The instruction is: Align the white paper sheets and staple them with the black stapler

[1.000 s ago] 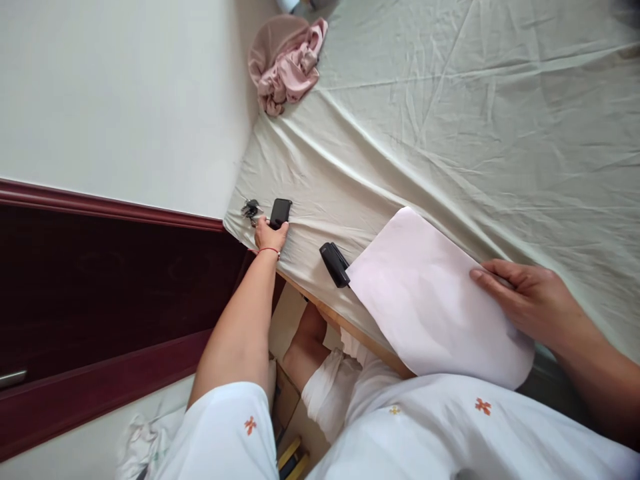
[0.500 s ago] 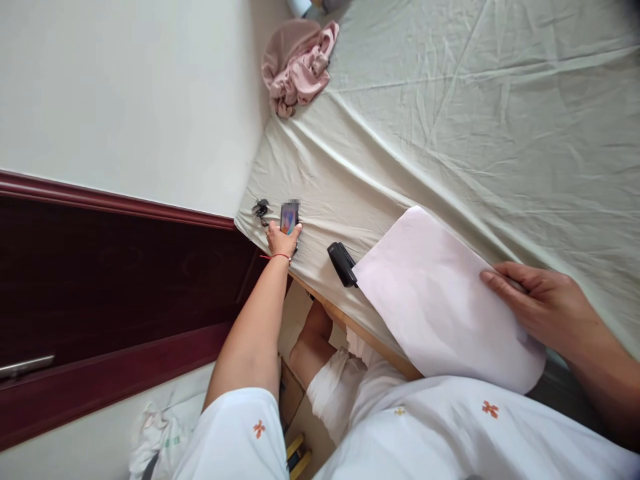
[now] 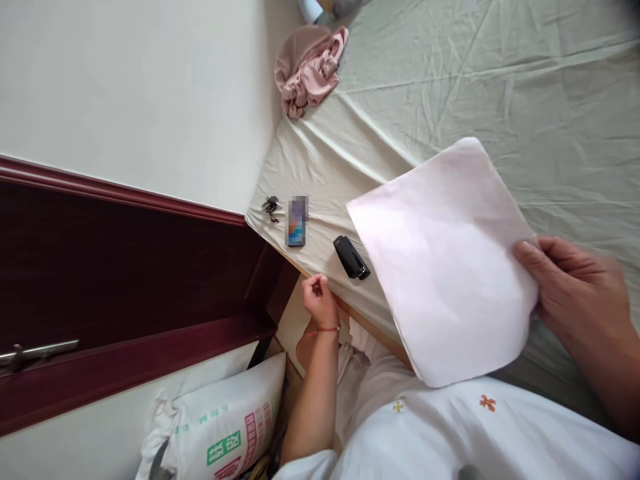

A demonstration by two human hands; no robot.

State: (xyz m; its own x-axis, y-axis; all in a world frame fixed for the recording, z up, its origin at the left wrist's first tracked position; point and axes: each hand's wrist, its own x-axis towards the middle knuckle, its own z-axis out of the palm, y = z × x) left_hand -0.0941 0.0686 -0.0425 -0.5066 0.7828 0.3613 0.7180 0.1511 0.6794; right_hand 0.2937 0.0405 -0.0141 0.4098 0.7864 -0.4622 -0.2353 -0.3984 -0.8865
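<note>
My right hand (image 3: pixel 575 287) grips white paper (image 3: pixel 450 267) by its right edge, thumb on top. The sheet or sheets are held over the bed and my lap, and the edges look slightly layered at the lower left. My left hand (image 3: pixel 320 300) is curled at the bed's edge, with no object visible in its fingers. Just up and right of it, a black stapler (image 3: pixel 351 257) lies on the bed sheet, apart from the hand and close to the paper's left edge. Farther up, a phone (image 3: pixel 297 223) with a blurred-out screen lies flat on the sheet.
Keys (image 3: pixel 271 205) lie left of the phone near the bed's corner. A bundled pink cloth (image 3: pixel 313 70) rests by the wall. The pale green bed sheet (image 3: pixel 490 87) has folds. A dark red panel (image 3: pixel 125 267) stands left, with a white printed sack (image 3: pixel 225 427) below.
My left hand has let go of the phone and drawn back toward me to the bed's edge. The paper has been raised and turned, uncovering the stapler's end.
</note>
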